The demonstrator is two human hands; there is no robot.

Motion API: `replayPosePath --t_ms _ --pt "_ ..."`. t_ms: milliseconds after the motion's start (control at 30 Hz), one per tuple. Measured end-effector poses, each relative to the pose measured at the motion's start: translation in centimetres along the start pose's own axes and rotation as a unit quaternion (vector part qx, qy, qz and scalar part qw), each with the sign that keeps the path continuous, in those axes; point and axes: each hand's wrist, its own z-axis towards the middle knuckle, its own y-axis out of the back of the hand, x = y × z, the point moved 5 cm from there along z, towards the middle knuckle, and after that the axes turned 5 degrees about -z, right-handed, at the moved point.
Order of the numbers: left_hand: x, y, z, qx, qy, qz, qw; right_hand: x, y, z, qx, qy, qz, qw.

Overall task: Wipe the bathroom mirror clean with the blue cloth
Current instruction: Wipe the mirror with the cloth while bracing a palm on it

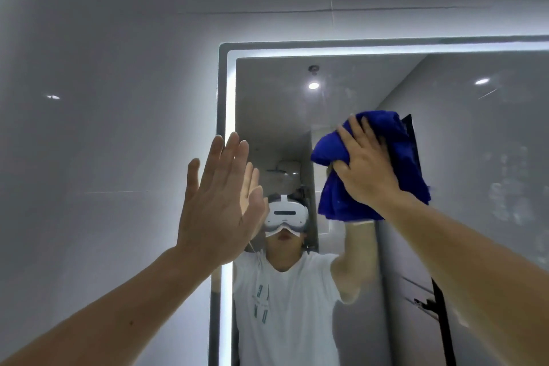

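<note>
The mirror (475, 134) ran off the frame at 3 and 6 o'clock, its smears faint. The blue cloth (407, 157) sat bunched on the glass under the right hand (367, 166), whose spread fingers and hooked thumb hid its middle. The left hand (217, 208), flat with straight fingers, met the lit edge (230, 92) at the cloth's 8 o'clock.

- a single wide-angle view from the person's head, close up to the mirror (475, 142), tilted upward toward its top left corner.
- the wall (89, 142) fills the left half, the glass the right.
- both forearms enter from the bottom corners; left hand (219, 202) and right hand (365, 166) on the blue cloth (407, 157) sit mid-frame.
- the reflected headset (285, 212) faces the lens.
</note>
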Motion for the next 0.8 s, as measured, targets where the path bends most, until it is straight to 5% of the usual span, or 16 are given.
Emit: replayPosePath --t_ms 133,367,533,800 --pt "0.1 -0.1 1.4 -0.026 -0.019 0.012 0.999 3.7 0.9 5.8 -0.021 -0.05 0.017 0.998" --pt "-0.2 -1.5 2.9 0.005 -0.026 0.049 0.998 8.3 -2.0 -1.4 0.035 0.202 -0.038 0.978" --pt "0.0 -2.1 3.7 0.024 -0.002 0.056 0.998 3.4 -1.6 -7.0 0.074 0.267 -0.053 0.959" --pt "0.1 -0.4 6.3 0.039 0.019 0.073 0.996 -2.5 2.6 5.1 -0.003 0.04 0.021 0.999"
